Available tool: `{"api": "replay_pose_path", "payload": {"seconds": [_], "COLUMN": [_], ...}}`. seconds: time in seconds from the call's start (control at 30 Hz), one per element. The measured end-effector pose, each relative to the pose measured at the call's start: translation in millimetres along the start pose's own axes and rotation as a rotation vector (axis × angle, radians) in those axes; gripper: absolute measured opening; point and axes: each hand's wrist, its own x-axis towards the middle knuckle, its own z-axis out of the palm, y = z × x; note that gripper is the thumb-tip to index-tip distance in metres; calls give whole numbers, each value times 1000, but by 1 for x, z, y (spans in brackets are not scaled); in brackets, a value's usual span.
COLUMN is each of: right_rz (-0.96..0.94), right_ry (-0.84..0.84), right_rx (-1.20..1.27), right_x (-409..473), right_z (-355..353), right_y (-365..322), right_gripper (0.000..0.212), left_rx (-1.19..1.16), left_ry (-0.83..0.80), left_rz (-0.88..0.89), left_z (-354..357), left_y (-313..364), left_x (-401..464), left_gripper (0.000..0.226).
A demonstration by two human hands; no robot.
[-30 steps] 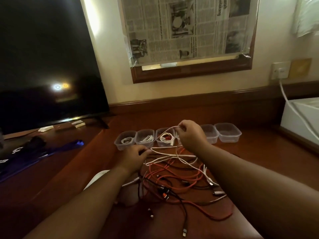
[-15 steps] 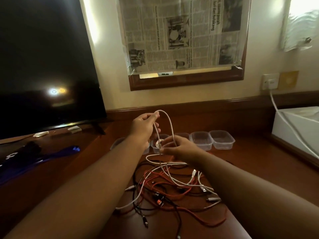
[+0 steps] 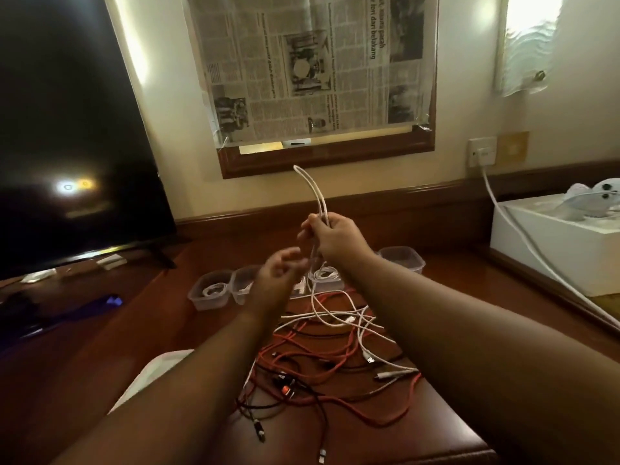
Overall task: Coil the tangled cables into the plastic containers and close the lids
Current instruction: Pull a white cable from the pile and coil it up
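The right hand (image 3: 337,238) is raised above the cable pile (image 3: 335,357), its fingers curled round a white cable (image 3: 313,196). The left hand (image 3: 280,271) is held lower, blurred, fingers loosely bent.

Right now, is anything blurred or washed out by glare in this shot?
Head view: the left hand is smeared by motion blur; the right hand gripping the white cable is sharper. The TV screen shows a bright lamp reflection, and straight edges bow from the wide lens.
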Motion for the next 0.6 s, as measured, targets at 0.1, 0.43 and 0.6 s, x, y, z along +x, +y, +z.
{"api": "replay_pose_path", "payload": {"seconds": [0.1, 0.43, 0.6], "right_rz": [-11, 98, 181], "right_ry": [34, -34, 42], "right_rx": [70, 470, 686], "right_x": [6, -3, 3], "right_z": [-3, -23, -34], "right_y": [-17, -39, -28], "right_gripper": [29, 31, 34], "left_rx": [242, 160, 137], "left_ry": [-107, 249, -8], "left_rz": [-26, -168, -237], "left_z": [13, 33, 31], "left_y": [-29, -39, -28], "left_x": [-4, 31, 34], "left_gripper": [29, 44, 24]}}
